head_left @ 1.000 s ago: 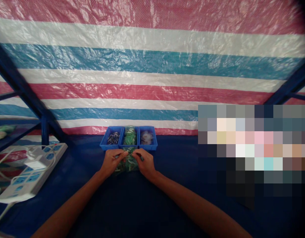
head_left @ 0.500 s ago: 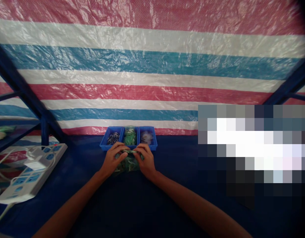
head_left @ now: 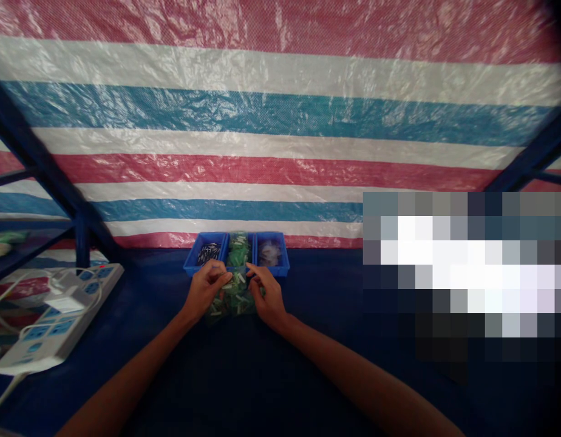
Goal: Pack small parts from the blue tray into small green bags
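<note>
Between the two hands, a clear plastic bag of green-and-white small parts [head_left: 235, 301] lies on the desk [head_left: 317, 303]. The left hand [head_left: 206, 288] and the right hand [head_left: 268, 296] are partly closed, fingertips pinching the bag's upper edge. Just beyond both hands stands a blue three-compartment bin [head_left: 196, 269].

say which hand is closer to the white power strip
Left. The left hand is nearer, off to the right of the white power strip. The right hand sits farther right, beyond the left hand.
</note>
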Demonstrator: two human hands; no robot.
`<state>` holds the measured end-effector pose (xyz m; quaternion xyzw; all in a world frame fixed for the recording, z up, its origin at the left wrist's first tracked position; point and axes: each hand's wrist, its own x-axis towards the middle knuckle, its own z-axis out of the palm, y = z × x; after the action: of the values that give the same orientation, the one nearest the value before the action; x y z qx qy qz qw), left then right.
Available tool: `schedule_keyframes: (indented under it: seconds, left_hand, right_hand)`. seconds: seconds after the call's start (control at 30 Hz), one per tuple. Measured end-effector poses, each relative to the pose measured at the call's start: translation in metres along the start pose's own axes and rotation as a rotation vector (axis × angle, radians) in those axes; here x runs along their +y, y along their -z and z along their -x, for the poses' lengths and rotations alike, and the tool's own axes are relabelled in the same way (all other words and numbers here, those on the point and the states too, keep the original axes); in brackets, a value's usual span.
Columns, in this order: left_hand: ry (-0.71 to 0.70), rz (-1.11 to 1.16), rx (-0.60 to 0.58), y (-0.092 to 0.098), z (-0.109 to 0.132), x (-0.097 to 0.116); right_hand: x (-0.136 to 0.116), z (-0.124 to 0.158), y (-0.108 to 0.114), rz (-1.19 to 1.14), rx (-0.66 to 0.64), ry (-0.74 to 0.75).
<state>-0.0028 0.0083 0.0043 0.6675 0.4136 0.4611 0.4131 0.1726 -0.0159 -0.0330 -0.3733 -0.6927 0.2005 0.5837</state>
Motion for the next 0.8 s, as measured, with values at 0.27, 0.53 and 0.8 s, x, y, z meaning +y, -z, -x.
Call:
schedule_keyframes:
  seconds: [0.27, 0.53, 0.8]
  left_hand:
    - [-0.105, -0.175, -0.085, 0.000, 0.001, 0.003]
    - [-0.178, -0.363, 0.015, 0.000, -0.003, 0.002]
    - [-0.242, -0.682, 0.103, 0.021, -0.070, 0.003]
  right_hand:
    - [-0.001, -0.003, -0.002, 0.077, 0.064, -0.029]
    - [-0.003, -0.001, 0.001, 0.071, 0.051, -0.073]
    - [-0.005, -0.003, 0.001, 0.041, 0.048, -0.112]
